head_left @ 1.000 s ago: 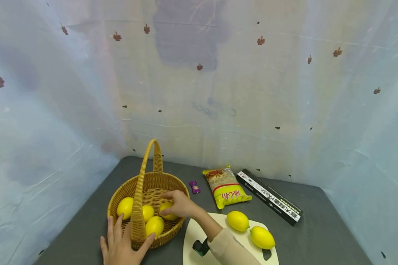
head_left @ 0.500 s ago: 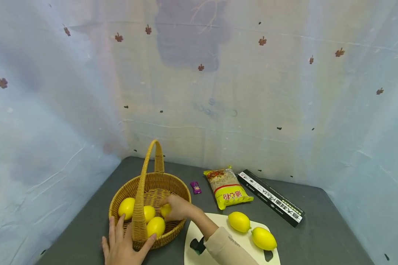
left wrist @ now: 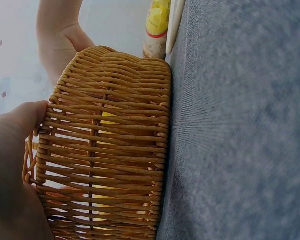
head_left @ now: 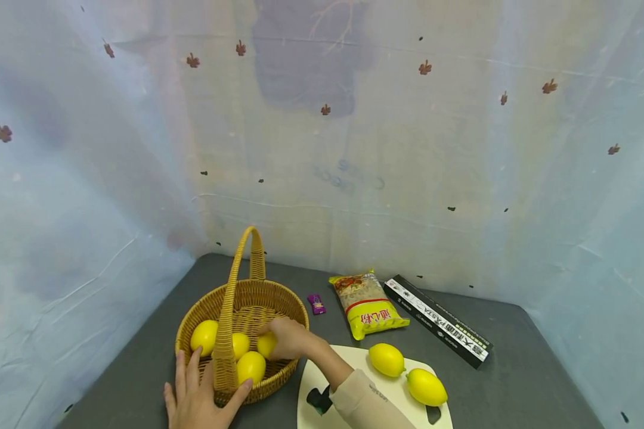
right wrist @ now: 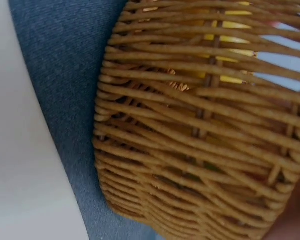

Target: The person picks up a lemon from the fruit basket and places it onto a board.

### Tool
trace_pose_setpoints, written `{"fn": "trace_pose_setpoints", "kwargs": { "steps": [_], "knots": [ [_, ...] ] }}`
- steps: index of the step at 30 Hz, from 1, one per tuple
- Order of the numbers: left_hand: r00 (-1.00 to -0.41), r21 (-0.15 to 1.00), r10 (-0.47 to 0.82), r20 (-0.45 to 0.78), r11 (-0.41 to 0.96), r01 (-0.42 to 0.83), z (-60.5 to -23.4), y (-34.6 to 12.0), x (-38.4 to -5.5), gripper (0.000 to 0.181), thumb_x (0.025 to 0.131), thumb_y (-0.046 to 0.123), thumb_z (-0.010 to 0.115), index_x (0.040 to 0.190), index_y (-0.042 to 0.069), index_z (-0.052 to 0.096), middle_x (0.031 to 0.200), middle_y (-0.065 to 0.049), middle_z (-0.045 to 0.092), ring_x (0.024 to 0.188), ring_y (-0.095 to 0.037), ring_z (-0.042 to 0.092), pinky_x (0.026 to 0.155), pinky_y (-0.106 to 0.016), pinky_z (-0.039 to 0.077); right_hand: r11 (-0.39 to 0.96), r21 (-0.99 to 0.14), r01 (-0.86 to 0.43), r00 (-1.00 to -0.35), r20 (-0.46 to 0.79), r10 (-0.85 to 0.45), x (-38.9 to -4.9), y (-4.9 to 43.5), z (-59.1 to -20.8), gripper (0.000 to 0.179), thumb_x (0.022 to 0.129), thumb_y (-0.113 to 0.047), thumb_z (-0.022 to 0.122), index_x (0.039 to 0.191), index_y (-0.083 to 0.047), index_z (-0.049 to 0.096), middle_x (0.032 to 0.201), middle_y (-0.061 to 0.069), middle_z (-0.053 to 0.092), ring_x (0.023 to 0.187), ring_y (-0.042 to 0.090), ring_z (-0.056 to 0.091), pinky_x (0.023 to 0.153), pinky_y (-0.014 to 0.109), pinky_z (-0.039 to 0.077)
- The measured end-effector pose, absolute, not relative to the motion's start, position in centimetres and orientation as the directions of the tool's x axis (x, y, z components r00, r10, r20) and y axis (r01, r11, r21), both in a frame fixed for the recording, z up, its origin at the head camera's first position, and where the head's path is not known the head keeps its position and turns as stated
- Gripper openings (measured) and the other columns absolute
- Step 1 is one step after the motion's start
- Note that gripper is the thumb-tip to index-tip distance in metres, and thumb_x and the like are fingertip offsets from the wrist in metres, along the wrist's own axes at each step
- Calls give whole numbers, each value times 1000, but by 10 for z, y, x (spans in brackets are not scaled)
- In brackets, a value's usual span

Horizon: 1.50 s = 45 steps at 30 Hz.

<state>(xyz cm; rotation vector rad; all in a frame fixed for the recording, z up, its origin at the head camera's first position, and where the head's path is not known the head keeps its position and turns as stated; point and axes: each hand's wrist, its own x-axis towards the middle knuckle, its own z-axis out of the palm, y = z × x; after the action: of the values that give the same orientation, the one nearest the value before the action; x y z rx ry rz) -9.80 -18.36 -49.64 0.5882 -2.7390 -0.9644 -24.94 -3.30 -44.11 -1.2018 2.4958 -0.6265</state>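
A woven wicker basket (head_left: 194, 307) with a tall handle holds several lemons. My right hand (head_left: 288, 338) reaches inside over the right rim, its fingers curled round a lemon (head_left: 266, 344). Other lemons lie close by: one nearer the front (head_left: 251, 367), one in the middle (head_left: 240, 345) and one at the left wall (head_left: 204, 336). My left hand (head_left: 198, 396) rests on the basket's front rim, fingers spread, with the handle's base between thumb and index finger. In the left wrist view the thumb (left wrist: 32, 116) touches the rim. The right wrist view shows mostly wicker wall; the right fingers are hidden there.
Right of the basket, a cream cutting board (head_left: 312, 372) bears a lemon (head_left: 386, 359), another lemon (head_left: 426, 386) and a black object (head_left: 319, 400) partly under the sleeve. Behind lie a purple wrapped candy (head_left: 316, 304), a yellow pasta bag (head_left: 367, 304) and a long black pasta box (head_left: 437, 320).
My right hand has lowered onto the lemon at the basket's right side and curled round it. The left hand has stayed on the rim.
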Motion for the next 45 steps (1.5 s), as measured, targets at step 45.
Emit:
{"fn": "trace_pose_setpoints", "kwargs": {
  "steps": [45],
  "knots": [
    [-878, 628, -468, 100, 714, -309, -502, -181, -99, 100, 77, 77, 66, 138, -1, 53, 156, -27, 18, 150, -41, -14, 109, -76, -5, 273, -873, -405, -705, 108, -701, -246, 83, -426, 53, 87, -9, 78, 135, 2, 60, 126, 14, 66, 100, 15, 68, 81, 23, 56]
  ]
}}
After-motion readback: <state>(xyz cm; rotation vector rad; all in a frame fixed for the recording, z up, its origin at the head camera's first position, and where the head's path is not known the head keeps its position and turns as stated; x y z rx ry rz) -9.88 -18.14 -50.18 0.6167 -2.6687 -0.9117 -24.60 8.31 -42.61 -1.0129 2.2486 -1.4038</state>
